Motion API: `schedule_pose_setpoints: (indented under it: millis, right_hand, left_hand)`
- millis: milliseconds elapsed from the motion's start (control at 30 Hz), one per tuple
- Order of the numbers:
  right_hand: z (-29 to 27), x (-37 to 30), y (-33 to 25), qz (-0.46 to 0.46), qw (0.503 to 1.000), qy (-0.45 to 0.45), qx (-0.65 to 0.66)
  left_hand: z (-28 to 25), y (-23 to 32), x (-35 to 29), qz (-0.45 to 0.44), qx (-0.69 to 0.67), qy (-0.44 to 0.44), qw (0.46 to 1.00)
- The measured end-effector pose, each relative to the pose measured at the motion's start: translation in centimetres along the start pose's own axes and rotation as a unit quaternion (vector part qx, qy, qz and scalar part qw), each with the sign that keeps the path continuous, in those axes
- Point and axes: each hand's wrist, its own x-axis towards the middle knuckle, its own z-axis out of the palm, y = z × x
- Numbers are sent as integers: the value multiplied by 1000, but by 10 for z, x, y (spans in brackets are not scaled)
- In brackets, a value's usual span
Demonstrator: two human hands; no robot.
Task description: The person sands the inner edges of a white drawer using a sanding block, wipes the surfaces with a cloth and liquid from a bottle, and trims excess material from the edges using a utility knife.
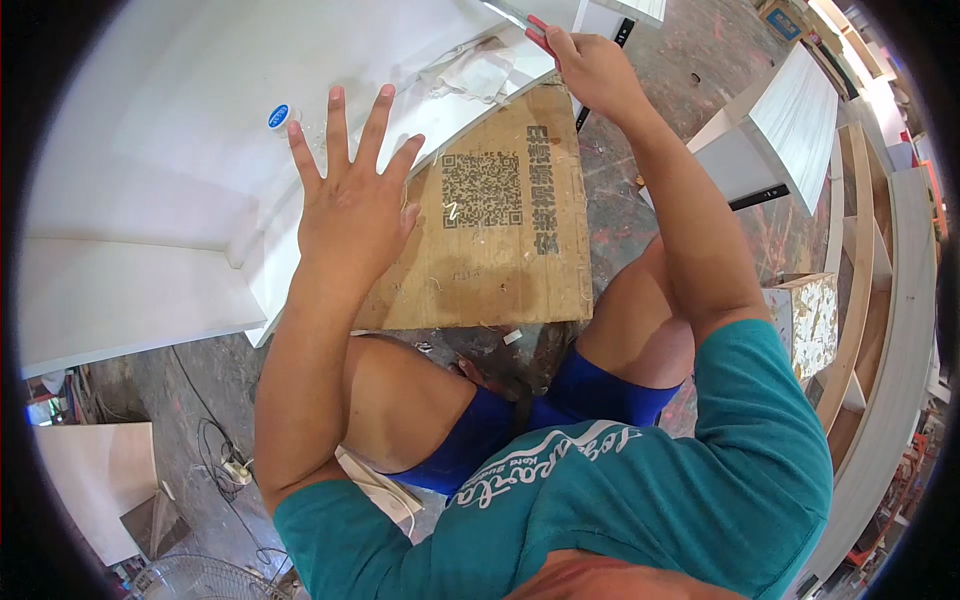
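Observation:
My left hand (352, 215) is spread flat with its fingers apart over the white panel (270, 275) of a large cabinet, and holds nothing. Just beyond its little finger sits a small round tub with a blue-and-white lid (281, 117). My right hand (597, 75) is closed around a red-handled tool (537, 32) with a silver blade, reaching over the panel at the top; the blade's far end is cut off by the picture's edge. A crumpled white cloth (470, 72) lies on the panel between my hands. Below it a printed cardboard sheet (540, 270) covers the floor.
White drawer boxes with black runners (760, 197) stand to the right. Beyond them are a long wooden frame (858, 270) and a paint-spattered box (803, 318). A cable (207, 425), a plywood piece (100, 480) and a fan (200, 580) are at lower left.

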Motion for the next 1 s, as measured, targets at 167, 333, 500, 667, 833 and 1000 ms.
schedule_pose_setpoints:
  millis: [167,333,500,667,833,1000]
  right_hand:
    - [1,-3,-6,19,997,-4,75]
    - [2,1,2,-34,995,53,76]
    - [-8,1,-1,82,984,-6,158]
    - [-5,-6,1,-22,993,-33,107]
    - [0,-20,-13,-99,988,-30,-114]
    - [21,-18,-5,-138,970,-54,-195]
  left_hand:
    - [-2,1,-1,1,-3,-7,1000]
    - [-1,2,0,2,-1,-8,1000]
    - [-2,2,-1,5,-4,-10,1000]
    - [-5,0,0,3,-8,8,1000]
    - [-7,-3,-2,-1,-7,7,1000]
    - [-8,1,0,7,-8,9,1000]
